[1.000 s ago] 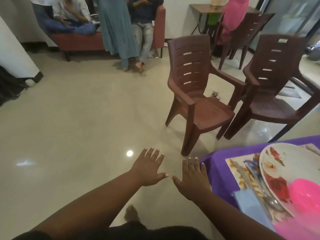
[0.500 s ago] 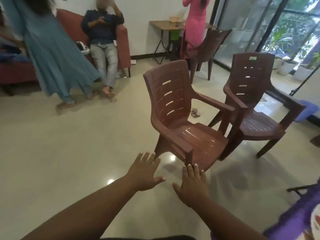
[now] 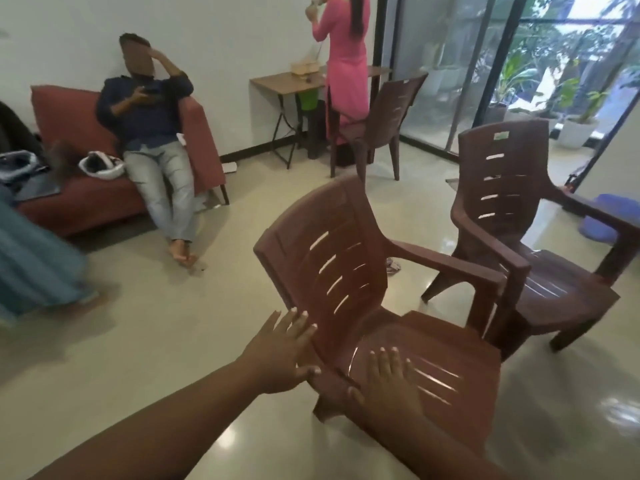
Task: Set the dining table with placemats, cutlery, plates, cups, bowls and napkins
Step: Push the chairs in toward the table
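Head view — left hand (image 3: 282, 355) and right hand (image 3: 388, 379), both flat-fingered and grasping nothing, reach at 12 o'clock over nearest brown chair (image 3: 367, 306); dining table out of view — risk: chair skids on glossy floor (image 3: 138, 341).

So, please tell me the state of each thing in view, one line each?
Left hand: open, fingers spread, by the near chair's back.
Right hand: open, over the seat.
Near chair: upright, unoccupied.
Second chair: upright, unoccupied.
Sofa: one person seated.
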